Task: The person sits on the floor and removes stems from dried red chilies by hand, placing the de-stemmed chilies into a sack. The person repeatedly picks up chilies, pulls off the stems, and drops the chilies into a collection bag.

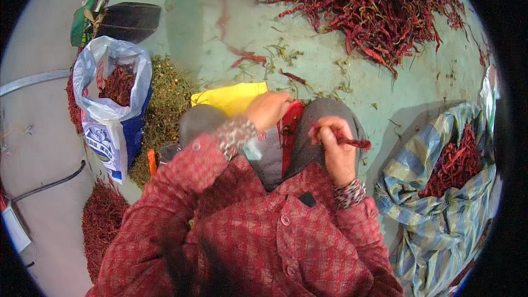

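Over my right thigh, my right hand (337, 144) is closed around dried red chili peppers (354, 143), one end sticking out to the right and another past the thumb. My left hand (269, 109) is between my knees, back of the hand up, with its fingertips turned down beside a red strip (291, 121) of the sheet on my lap. Whatever those fingers touch is hidden. Under the left wrist lies a yellow sheet (235, 95). A loose dried chili (293, 76) and several stems (284, 53) lie on the floor ahead of the hands.
A large heap of dried chilies (363, 4) spreads across the far floor. To the left stand an open white-and-blue sack (113, 109) holding chilies and a pile of stems (167, 103), with more chilies (103, 225) behind. At right sits a checked woven sack (429, 214) containing chilies (453, 165).
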{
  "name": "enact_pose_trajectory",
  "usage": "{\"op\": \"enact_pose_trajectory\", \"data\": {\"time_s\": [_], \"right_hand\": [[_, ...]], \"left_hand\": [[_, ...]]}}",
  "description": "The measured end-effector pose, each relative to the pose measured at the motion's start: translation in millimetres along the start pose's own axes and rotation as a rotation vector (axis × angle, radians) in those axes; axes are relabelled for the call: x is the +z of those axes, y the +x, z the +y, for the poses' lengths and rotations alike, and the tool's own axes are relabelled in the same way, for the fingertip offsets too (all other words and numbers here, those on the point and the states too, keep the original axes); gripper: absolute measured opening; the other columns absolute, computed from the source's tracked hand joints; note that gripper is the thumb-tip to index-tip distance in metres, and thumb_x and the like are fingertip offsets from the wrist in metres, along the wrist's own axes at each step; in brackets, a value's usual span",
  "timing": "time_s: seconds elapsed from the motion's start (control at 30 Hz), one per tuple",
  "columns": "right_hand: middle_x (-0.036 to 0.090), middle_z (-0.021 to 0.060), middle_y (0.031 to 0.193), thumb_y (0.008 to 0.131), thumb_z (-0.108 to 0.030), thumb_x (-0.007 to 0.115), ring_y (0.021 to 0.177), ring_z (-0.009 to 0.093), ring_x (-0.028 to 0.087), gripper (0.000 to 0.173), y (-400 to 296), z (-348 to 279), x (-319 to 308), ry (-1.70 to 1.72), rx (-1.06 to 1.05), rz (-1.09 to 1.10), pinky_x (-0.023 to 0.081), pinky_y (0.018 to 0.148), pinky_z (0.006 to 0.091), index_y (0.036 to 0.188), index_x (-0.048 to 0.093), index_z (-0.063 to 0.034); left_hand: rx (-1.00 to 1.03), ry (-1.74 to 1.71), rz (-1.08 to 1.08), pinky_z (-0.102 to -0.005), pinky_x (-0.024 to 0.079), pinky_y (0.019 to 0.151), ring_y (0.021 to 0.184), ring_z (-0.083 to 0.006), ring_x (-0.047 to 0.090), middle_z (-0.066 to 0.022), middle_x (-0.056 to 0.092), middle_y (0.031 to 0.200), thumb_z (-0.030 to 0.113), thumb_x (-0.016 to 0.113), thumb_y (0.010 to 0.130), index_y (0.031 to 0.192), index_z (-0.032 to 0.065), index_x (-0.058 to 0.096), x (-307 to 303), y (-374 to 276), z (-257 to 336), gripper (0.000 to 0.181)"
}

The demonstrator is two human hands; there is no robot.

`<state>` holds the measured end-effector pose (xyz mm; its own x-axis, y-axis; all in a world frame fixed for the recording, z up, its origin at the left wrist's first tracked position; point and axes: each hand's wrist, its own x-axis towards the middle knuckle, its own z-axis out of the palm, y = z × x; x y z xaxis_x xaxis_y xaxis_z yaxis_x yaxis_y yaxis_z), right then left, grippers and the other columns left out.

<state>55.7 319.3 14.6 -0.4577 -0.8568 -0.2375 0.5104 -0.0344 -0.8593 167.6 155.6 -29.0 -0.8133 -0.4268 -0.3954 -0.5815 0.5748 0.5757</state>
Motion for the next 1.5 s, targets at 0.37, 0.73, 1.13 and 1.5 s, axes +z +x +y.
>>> {"op": "enact_pose_trajectory", "data": {"time_s": [0.37, 0.73, 1.13, 1.5], "right_hand": [[0.051, 0.0028, 0.082, 0.091, -0.014, 0.038, 0.079, 0.010, 0.048, 0.019, -9.0, 6.9, 6.2, 0.039, 0.070, -0.039, 0.040, 0.076, 0.0229, 0.102, 0.047, -0.0014], [0.052, 0.0154, 0.096, 0.082, -0.004, 0.043, 0.090, 0.022, 0.053, 0.032, -7.6, 13.7, 41.3, -0.281, -0.044, -0.133, 0.042, 0.079, 0.0304, 0.114, 0.041, -0.0001], [0.046, 0.0137, 0.073, 0.083, -0.009, 0.044, 0.064, 0.028, 0.047, 0.009, -40.4, 13.0, 36.3, -0.668, -0.300, -0.301, 0.040, 0.059, 0.0342, 0.088, 0.039, -0.0034], [0.054, 0.0110, 0.084, 0.083, -0.011, 0.048, 0.078, 0.021, 0.054, 0.012, -31.0, 24.0, 32.6, -0.513, 0.099, -0.160, 0.045, 0.070, 0.0308, 0.090, 0.052, -0.0022]], "left_hand": [[-0.056, 0.291, 0.091, -0.0431, 0.044, 0.069, 0.084, -0.0329, 0.054, -0.0155, 0.052, 0.098, 0.013, 0.046, 0.079, 0.101, 0.0092, 0.050, 13.4, 25.3, -22.8, 0.023], [-0.054, -0.900, 0.128, -0.0177, 0.038, 0.055, 0.066, -0.0038, 0.047, 0.0014, 0.051, 0.080, 0.012, 0.047, 0.085, 0.094, 0.0045, 0.050, -29.4, -75.5, 57.4, 0.012], [0.057, -0.623, 0.257, -0.0236, 0.039, 0.054, 0.062, -0.0089, 0.047, -0.0014, 0.051, 0.069, 0.007, 0.047, 0.083, 0.082, 0.0002, 0.052, -26.7, -121.5, 71.5, 0.008], [-0.040, -0.434, 0.626, -0.0326, 0.042, 0.076, 0.079, -0.0262, 0.054, -0.0121, 0.055, 0.084, 0.011, 0.051, 0.079, 0.084, -0.0024, 0.053, -63.8, -115.2, 66.5, 0.015]]}}
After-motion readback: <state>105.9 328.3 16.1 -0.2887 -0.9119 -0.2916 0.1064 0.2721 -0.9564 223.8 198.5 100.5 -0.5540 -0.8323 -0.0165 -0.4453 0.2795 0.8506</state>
